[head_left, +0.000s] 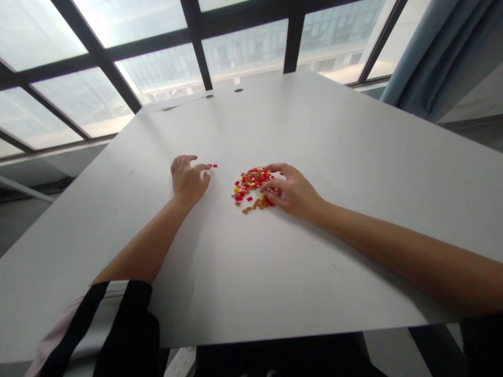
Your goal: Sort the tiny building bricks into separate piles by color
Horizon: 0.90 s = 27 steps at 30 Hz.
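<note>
While our right hand point(296, 191) curves over flat bricks point(251, 180), any pinch unclear, our left hand point(186, 180) spreads fingers beside red rectangles point(215, 166), far from the smooth bench's point(236, 272) corners.

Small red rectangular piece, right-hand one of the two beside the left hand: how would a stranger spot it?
On the white tabletop, find the bare left hand, left of the mixed red, brown and yellow pile. Beside that hand, the small red rectangular piece is the one nearer the pile; its red neighbour sits closer to the hand.

The left sleeve point(128, 330) is black with 1 pale stripe point(98, 327) and pinkish cloth point(53, 340).
</note>
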Available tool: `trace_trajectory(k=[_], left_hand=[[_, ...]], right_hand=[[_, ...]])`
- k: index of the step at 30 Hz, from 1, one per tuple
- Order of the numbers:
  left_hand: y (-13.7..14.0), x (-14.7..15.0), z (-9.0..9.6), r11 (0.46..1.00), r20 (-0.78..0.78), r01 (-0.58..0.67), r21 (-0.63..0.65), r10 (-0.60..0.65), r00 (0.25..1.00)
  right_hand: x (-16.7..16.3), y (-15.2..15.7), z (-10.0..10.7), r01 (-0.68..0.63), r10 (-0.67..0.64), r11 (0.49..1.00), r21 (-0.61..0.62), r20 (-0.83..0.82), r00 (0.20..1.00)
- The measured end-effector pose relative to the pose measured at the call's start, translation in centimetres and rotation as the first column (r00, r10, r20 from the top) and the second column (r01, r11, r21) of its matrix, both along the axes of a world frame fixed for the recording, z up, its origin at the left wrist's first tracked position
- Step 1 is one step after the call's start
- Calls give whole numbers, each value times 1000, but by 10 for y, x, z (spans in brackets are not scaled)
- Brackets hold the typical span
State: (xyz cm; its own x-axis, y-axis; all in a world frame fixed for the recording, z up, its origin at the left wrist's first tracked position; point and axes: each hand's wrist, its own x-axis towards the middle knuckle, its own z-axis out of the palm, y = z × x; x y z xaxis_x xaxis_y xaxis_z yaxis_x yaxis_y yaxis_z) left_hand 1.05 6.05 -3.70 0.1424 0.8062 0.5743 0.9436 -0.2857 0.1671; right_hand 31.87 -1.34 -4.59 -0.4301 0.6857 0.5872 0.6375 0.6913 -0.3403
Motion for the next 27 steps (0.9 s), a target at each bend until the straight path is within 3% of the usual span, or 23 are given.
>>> trace_trajectory(k=[7,15,27], left_hand=[[-9,8,7,996,-58,21,-87,-26,998],[-9,8,3,983,-71,-63,-170,52,996],[5,-2,-13,998,20,-7,61,6,1000]], right_hand=[[0,0,1,-2,2,1000,-27,-2,1000],[0,-1,3,2,-2,999,-52,5,1000],[-1,-1,3,5,-6,999,-51,-1,1000]])
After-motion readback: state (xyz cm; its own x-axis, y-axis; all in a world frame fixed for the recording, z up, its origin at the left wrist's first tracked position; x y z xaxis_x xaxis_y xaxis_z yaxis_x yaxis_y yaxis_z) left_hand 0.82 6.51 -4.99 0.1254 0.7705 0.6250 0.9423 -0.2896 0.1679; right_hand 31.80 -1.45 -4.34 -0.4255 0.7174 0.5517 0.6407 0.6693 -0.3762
